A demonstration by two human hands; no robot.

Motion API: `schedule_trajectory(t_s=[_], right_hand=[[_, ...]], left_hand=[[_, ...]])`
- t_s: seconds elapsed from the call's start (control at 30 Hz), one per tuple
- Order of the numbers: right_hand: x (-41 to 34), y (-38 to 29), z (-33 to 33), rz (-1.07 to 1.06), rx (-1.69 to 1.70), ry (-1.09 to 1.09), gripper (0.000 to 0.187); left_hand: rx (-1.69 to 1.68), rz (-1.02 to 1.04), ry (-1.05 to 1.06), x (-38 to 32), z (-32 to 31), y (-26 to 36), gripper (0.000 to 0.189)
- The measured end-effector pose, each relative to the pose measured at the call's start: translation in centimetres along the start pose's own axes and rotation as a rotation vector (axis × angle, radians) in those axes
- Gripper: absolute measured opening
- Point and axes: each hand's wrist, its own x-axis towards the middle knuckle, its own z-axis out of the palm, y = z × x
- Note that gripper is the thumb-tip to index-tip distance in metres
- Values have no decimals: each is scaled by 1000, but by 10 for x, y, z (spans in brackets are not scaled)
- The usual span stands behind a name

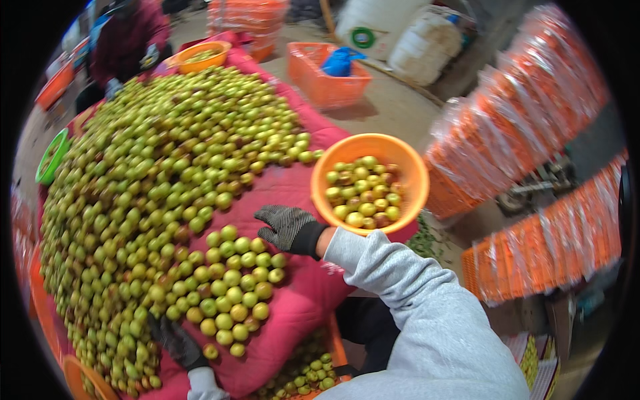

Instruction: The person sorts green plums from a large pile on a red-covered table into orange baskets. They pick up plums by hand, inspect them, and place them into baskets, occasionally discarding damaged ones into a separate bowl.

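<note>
A broad heap of green and brownish jujubes [165, 165] lies on a red quilted cloth [295, 295]. My left hand [176, 341], in a dark glove, reaches to the heap's near edge with its fingers against the fruit. Beside it, a looser patch of jujubes [232, 287] lies one layer deep. My right hand [287, 227], in a striped grey glove with a black cuff, hovers or rests over the cloth just above that patch; nothing shows in it. Close by my right wrist stands an orange plastic basket [320, 187], partly filled with jujubes.
Across the heap, a person [127, 45] in gloves works near another orange basket [204, 57]. A green basket [52, 156] sits at left. Plastic-wrapped orange crates [520, 105] are stacked at right. An orange crate [325, 90] holds a blue bag. Below me, another crate [337, 345] holds jujubes.
</note>
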Motion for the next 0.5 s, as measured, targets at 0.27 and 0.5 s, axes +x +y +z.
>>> schedule_trajectory(t_s=[0.27, 0.5], right_hand=[[-66, 136, -165, 648, -543, -168, 28], [-68, 179, -153, 784, -688, -305, 34]], left_hand=[[-25, -38, -99, -2, 1, -9, 27], [4, 9, -46, 0, 5, -7, 23]])
